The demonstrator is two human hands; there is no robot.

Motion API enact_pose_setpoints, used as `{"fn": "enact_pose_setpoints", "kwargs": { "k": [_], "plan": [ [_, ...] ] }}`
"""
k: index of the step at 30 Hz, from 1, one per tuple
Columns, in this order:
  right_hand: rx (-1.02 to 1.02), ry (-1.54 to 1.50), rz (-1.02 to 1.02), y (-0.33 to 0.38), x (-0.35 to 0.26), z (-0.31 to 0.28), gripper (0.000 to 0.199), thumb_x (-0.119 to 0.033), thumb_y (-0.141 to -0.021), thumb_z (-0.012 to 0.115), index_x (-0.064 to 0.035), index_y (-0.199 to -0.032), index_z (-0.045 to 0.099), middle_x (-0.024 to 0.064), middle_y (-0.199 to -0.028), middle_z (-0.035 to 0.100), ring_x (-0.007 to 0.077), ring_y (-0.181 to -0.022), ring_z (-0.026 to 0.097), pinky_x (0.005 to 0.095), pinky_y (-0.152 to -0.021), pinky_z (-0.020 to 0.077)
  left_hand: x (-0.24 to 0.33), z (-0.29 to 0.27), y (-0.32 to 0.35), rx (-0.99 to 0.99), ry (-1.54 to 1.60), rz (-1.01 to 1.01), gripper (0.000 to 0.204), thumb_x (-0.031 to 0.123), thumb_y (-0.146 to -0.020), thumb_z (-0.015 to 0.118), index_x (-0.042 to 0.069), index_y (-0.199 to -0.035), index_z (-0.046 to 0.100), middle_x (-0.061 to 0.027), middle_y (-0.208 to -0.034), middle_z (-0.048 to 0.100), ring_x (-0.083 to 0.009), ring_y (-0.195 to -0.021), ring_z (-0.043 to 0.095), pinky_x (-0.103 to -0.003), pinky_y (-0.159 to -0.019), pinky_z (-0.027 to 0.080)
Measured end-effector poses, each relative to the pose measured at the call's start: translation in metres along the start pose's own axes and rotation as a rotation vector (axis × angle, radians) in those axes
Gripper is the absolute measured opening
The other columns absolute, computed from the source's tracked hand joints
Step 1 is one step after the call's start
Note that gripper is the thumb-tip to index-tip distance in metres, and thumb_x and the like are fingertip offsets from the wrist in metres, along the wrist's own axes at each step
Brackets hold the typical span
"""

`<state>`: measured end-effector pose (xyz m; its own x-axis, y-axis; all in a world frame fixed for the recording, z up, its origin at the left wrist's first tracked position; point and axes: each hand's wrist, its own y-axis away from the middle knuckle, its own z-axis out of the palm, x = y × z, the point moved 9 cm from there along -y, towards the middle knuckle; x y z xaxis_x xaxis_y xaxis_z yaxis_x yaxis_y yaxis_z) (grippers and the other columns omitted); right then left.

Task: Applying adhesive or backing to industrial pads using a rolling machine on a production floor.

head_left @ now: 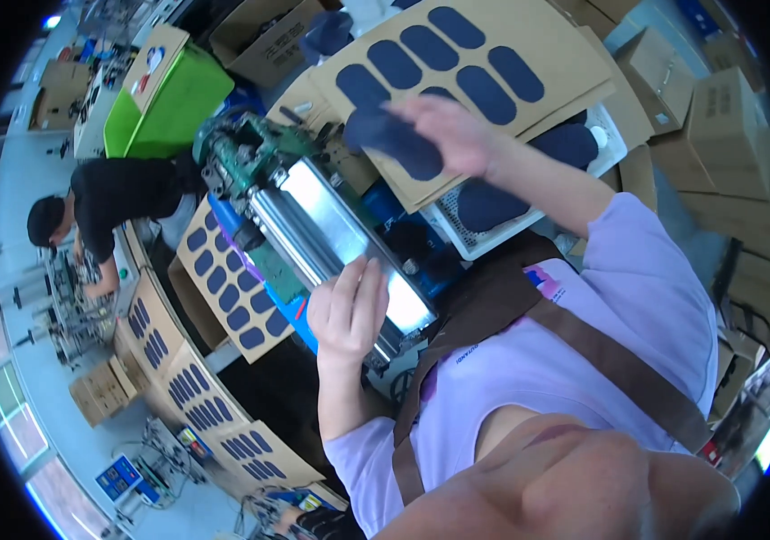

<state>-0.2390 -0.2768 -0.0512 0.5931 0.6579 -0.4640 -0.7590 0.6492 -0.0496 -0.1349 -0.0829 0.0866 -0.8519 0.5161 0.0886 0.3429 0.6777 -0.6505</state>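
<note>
Fingers point(376, 292) of the left hand point(347, 310) lie loosely spread on the steel roller point(331, 236) | right hand point(452, 135) pinches a navy pad point(394, 137) over the card sheet point(529, 49) | step, judged: moving a pad between sheet and machine | next calls for square placement.

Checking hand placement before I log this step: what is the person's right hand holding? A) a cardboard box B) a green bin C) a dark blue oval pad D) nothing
C: the right hand grips a dark blue oval pad over the cardboard sheet of similar pads.
</note>
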Motion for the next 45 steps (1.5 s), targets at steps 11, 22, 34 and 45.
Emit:
{"fn": "enact_pose_setpoints", "kwargs": {
  "k": [11, 22, 34, 45],
  "plan": [
    [0.824, 0.56, -0.325, 0.047, -0.257, -0.202, 0.037, -0.034, -0.102, 0.054, -0.0059, -0.124, 0.064, 0.0046, -0.11, 0.069, 0.0137, -0.088, 0.065, 0.0252, -0.076, 0.0532, -0.021, 0.003, 0.004, -0.024, -0.08, -0.15, 0.018, 0.0, -0.077, 0.074, 0.0, -0.095, 0.073, -0.0132, -0.101, 0.07, -0.0199, -0.07, 0.061, -0.028, -0.062, 0.049],
    [1.186, 1.783, -0.126, 0.028, -0.289, -0.259, 0.034, -0.033, -0.102, 0.055, -0.0041, -0.111, 0.07, 0.0049, -0.093, 0.069, 0.0125, -0.077, 0.062, 0.0226, -0.069, 0.0513, -0.02, 0.014, -0.005, -0.122, -0.128, -0.162, 0.019, -0.001, -0.078, 0.074, 0.0, -0.097, 0.074, -0.0129, -0.101, 0.071, -0.0191, -0.071, 0.062, -0.027, -0.062, 0.05],
    [-0.136, 2.171, 0.287, 0.121, -0.019, -0.066, 0.028, -0.013, -0.082, 0.074, -0.0043, -0.108, 0.066, 0.0106, -0.095, 0.067, 0.0267, -0.083, 0.067, 0.0336, -0.074, 0.0536, -0.03, 0.008, 0.016, -0.056, -0.109, -0.235, 0.019, -0.001, -0.078, 0.074, 0.002, -0.097, 0.075, -0.0114, -0.1, 0.071, -0.0175, -0.071, 0.063, -0.025, -0.063, 0.051],
    [-0.037, 2.218, -0.077, 0.148, -0.007, -0.081, 0.023, -0.009, -0.084, 0.069, -0.0059, -0.106, 0.064, 0.0058, -0.1, 0.062, 0.0255, -0.085, 0.06, 0.0333, -0.077, 0.0498, -0.031, -0.011, 0.028, 0.008, -0.12, -0.248, 0.019, -0.002, -0.076, 0.074, 0.001, -0.095, 0.074, -0.0113, -0.099, 0.071, -0.0176, -0.071, 0.062, -0.025, -0.062, 0.051]
  ]
}}
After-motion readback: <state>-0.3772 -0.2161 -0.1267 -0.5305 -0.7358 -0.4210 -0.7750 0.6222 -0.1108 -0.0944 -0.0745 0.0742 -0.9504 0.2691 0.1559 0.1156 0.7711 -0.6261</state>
